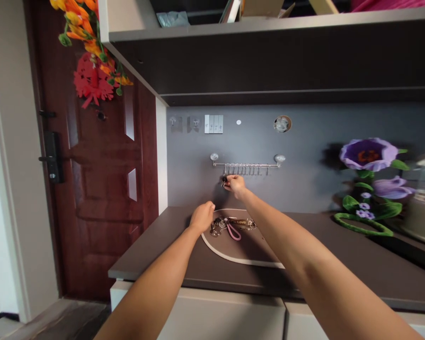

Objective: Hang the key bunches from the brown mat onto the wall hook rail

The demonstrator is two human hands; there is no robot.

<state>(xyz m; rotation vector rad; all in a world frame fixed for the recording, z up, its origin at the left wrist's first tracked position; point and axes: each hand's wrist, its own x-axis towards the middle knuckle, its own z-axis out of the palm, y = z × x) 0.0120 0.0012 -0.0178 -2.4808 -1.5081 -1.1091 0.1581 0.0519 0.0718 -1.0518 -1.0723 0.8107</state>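
Note:
My right hand (236, 186) is raised to the left end of a metal hook rack (247, 165) on the grey wall. Its fingers pinch a small bunch of keys (224, 181), dark and shiny, just below a hook. Whether the keys hang on that hook I cannot tell. Lower down, my left hand (202, 217) is closed above the left edge of a brown mat (233, 250) with a pale rim. What its fingers hold, if anything, is hidden. Beside it on the mat lie more keys (215, 230), a pink strap loop (234, 231) and a "Love" tag (239, 222).
A shelf (269, 56) overhangs the dark counter (170, 255). Purple fabric flowers (368, 156) and a clear-topped appliance (424, 203) stand at the right. At the left is a red-brown door (106, 189). Wall switches (214, 124) sit above the rack.

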